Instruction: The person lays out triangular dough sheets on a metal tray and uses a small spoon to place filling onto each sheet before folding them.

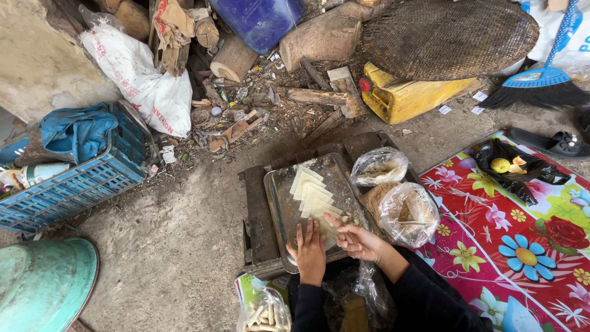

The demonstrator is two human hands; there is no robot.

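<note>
Left hand [309,251] flat, fingers open, pressing a pale wrapper sheet [326,226] on metal tray [279,209]. More square sheets [312,192] overlapped up the tray. Right hand [356,238] loosely curled, fingertips on same sheet. Two plastic bags [409,212] just right.

A low dark wooden stand [258,209] sits on the bare concrete floor [178,246]. Directly on it lies a rectangular metal tray [279,206] holding pale square sheets [313,193] in an overlapping row. Just right of the tray rest two clear plastic bags [409,212], one far, one near. A flowered mat [522,246] covers the floor at right.
</note>
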